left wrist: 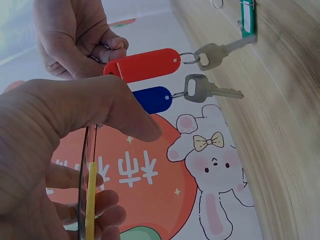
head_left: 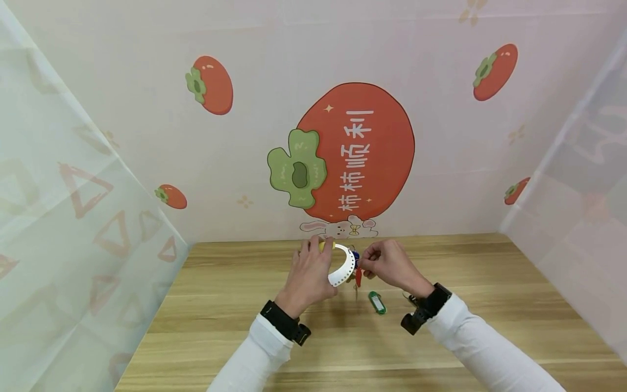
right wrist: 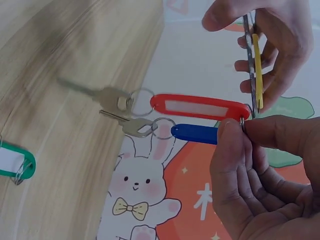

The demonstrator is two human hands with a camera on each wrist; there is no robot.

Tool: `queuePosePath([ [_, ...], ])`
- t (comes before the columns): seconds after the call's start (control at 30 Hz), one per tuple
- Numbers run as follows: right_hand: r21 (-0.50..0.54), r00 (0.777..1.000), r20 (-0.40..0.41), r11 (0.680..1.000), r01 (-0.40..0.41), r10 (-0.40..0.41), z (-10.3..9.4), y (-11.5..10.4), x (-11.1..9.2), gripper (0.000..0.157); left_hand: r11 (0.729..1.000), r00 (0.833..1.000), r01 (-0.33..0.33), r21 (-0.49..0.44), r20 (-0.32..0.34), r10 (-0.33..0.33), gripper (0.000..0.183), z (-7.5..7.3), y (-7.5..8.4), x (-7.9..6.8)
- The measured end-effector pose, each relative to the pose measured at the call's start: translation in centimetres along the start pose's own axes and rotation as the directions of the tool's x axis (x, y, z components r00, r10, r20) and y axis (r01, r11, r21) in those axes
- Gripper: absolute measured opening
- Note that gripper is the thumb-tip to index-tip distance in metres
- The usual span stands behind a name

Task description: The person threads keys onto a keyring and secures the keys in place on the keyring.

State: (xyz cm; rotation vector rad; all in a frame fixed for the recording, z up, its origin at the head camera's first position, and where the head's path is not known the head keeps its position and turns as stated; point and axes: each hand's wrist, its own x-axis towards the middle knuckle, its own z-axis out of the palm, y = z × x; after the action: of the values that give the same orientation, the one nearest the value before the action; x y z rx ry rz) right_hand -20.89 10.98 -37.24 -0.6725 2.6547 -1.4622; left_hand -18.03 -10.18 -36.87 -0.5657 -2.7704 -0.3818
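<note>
My left hand (head_left: 308, 272) grips a white, curved plate (head_left: 346, 270) with a row of small holes along its edge and a yellow part (left wrist: 91, 200). Close to the plate's right edge, my right hand (head_left: 394, 264) pinches a small metal ring (right wrist: 243, 123) at the end of a red key tag (right wrist: 200, 106). From that tag's other end hangs a key (right wrist: 112, 97). Beside it is a blue key tag (right wrist: 195, 133) with its own key (right wrist: 136, 127); right fingers partly cover this tag in the right wrist view. How the blue tag is attached is hidden.
A green key tag (head_left: 377, 302) lies on the wooden table (head_left: 220, 326) in front of the hands. A small dark item, partly hidden, is by the right wristband (head_left: 433, 302). A printed cloth wall (head_left: 254, 136) rises behind the table.
</note>
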Motion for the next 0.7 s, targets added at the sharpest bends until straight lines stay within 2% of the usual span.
queuePosePath([
  [0.47, 0.038, 0.999, 0.020, 0.998, -0.049, 0.048, 0.07, -0.19, 0.22, 0.009, 1.000, 1.000, -0.004, -0.007, -0.007, 0.004, 0.105, 0.11, 0.18, 0.06],
  [0.7, 0.004, 0.997, -0.045, 0.998, -0.056, 0.056, 0.12, -0.22, 0.09, 0.009, 1.000, 1.000, -0.009, -0.027, -0.030, 0.008, 0.104, 0.31, 0.06, 0.04],
])
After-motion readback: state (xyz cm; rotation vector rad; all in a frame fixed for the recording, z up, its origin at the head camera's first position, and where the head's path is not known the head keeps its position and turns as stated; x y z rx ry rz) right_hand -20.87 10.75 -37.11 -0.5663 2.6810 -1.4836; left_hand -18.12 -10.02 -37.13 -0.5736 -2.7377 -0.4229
